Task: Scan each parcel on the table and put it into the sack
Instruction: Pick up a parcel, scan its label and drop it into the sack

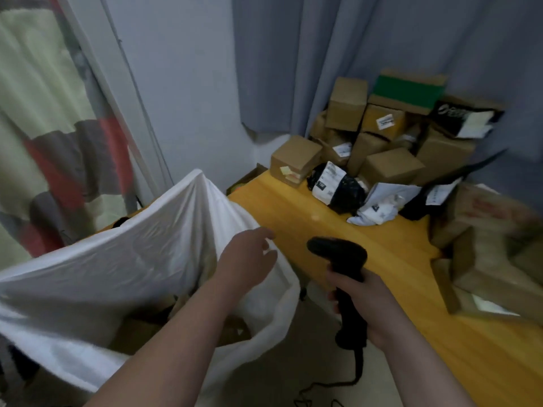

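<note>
Seen from the head camera, a person stands at a yellow table [367,251] that runs from the centre of the frame to the lower right. At lower centre the right hand [364,304] is wrapped around the grip of a black scanner [342,254], whose head points up and away toward the parcels; its cable [357,374] trails down to the floor. Just left of it, the left hand [246,259] hangs empty over the sack's [117,259] right rim, fingers loosely spread and holding nothing. The white sack fills the lower left, its mouth open, with brown cardboard showing dimly inside. At upper right, parcels crowd the far end of the table against a grey curtain [293,54]: stacked boxes [382,168], a black bag [340,186] with a white label, and a white bag [382,204] lying just in front. More boxes at the right edge are blurred. A patterned cloth [53,113] hangs at upper left.
</note>
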